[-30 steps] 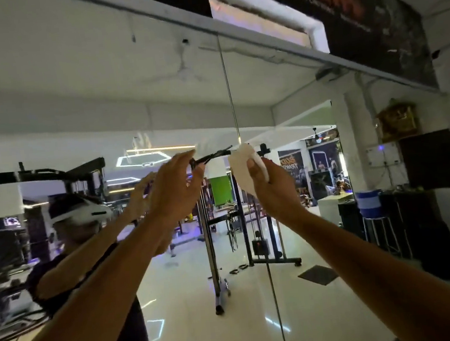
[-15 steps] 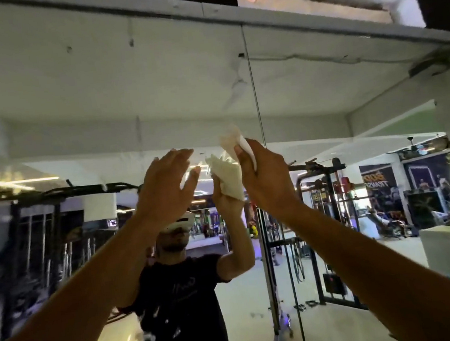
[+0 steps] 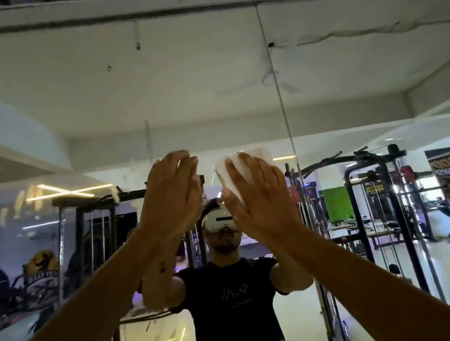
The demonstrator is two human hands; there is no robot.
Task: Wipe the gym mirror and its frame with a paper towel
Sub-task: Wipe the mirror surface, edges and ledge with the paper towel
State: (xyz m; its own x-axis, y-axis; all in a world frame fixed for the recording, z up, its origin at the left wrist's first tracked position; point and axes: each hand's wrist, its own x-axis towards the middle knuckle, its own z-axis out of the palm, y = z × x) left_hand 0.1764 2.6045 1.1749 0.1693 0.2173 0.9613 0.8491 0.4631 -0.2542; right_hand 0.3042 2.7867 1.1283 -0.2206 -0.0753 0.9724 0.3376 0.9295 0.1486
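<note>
Since a moment ago the right hand [image 3: 260, 202] has flattened its straight fingers over the paper towel [image 3: 241, 168] on the gym mirror [image 3: 129, 97], left hand [image 3: 170, 197] open alongside, so wiping proceeds below the untouched top frame [image 3: 93, 14].

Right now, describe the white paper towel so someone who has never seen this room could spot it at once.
Start at the big gym mirror and find the thin vertical seam between its panes. Just left of the seam's lower part, the right hand presses a folded white paper towel flat on the glass. The left hand beside it holds nothing.
</note>
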